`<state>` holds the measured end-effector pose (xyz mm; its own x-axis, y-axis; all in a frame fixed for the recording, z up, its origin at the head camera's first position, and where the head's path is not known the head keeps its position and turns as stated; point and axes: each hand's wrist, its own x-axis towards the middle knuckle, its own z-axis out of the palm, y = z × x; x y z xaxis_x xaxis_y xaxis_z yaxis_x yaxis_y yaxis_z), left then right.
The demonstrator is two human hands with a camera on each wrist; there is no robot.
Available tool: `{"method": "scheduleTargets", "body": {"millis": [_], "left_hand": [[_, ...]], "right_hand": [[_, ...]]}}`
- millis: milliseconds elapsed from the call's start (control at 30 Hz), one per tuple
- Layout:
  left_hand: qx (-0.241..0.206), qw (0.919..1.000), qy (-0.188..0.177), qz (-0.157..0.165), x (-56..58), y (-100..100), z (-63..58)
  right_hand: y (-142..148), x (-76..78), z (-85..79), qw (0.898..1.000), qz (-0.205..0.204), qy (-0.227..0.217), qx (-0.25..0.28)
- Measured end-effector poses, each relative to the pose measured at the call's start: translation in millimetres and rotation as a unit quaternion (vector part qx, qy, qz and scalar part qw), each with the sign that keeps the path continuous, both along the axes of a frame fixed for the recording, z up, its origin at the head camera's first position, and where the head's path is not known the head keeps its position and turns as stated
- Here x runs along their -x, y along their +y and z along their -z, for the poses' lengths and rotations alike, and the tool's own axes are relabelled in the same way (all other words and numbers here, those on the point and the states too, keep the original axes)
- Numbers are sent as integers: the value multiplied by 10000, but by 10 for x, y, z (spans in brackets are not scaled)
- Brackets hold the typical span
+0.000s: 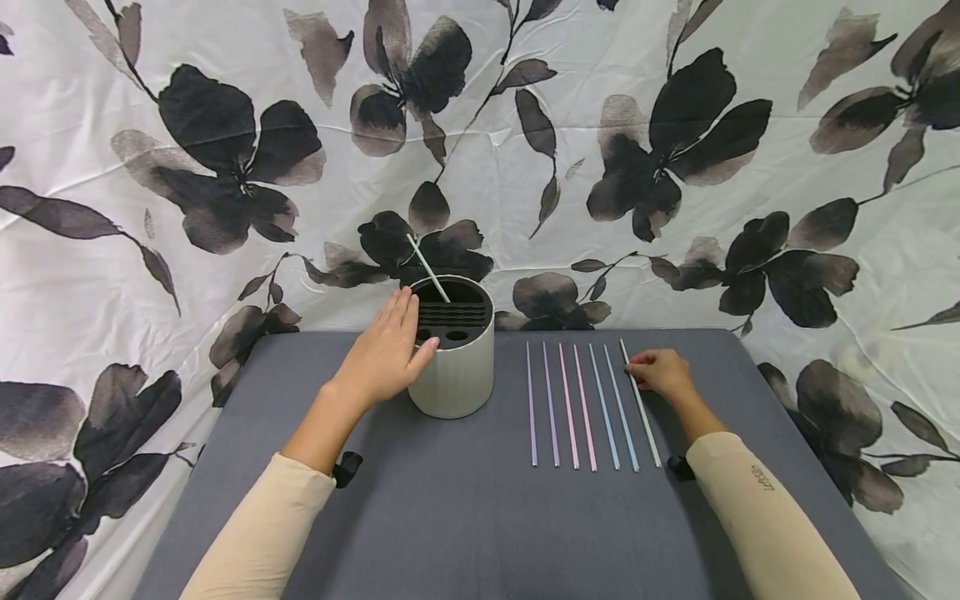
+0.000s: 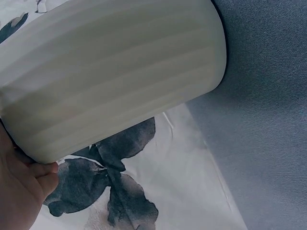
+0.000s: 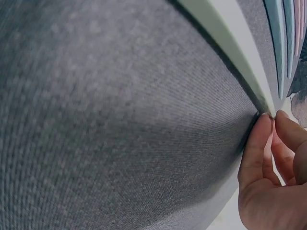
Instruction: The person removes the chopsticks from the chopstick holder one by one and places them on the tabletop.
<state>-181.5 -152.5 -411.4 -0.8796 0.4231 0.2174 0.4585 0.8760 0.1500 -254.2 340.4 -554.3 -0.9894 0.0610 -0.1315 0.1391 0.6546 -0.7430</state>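
Observation:
My left hand (image 1: pixel 382 357), fingers straight, rests against the left rim of a white ribbed cylindrical holder (image 1: pixel 452 382). The holder has a black slotted insert (image 1: pixel 452 313) with round holes at the front. One pale green straw (image 1: pixel 428 268) leans upright in the back of it. At the right, my right hand (image 1: pixel 663 372) pinches the far end of another pale green straw (image 1: pixel 642 406) between thumb and fingertips. That straw lies along the table in the right wrist view, where the fingertips (image 3: pixel 263 125) meet at its end.
Left of the held straw lie two blue straws (image 1: pixel 621 407), two pink straws (image 1: pixel 584 407) and two purple straws (image 1: pixel 551 407), side by side on the grey table (image 1: pixel 465 517). A white cloth with dark flowers (image 1: pixel 540 192) hangs behind the table.

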Motion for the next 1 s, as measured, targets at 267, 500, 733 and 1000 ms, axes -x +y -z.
{"method": "scheduleTargets", "body": {"millis": [267,500,733,1000], "left_hand": [[4,10000,28,15,1,4,-2],[9,10000,39,17,3,3,-4],[-19,10000,41,49,37,-16,-13],[-4,10000,-1,71,63,-31,-39]], "right_hand": [[-38,-45,-5,9996,-5,149,-234],[-48,-51,-4,9982,6,194,-562],[-58,-62,-55,9976,-24,237,-655],[-72,-72,-171,9942,-170,750,-751]]}}
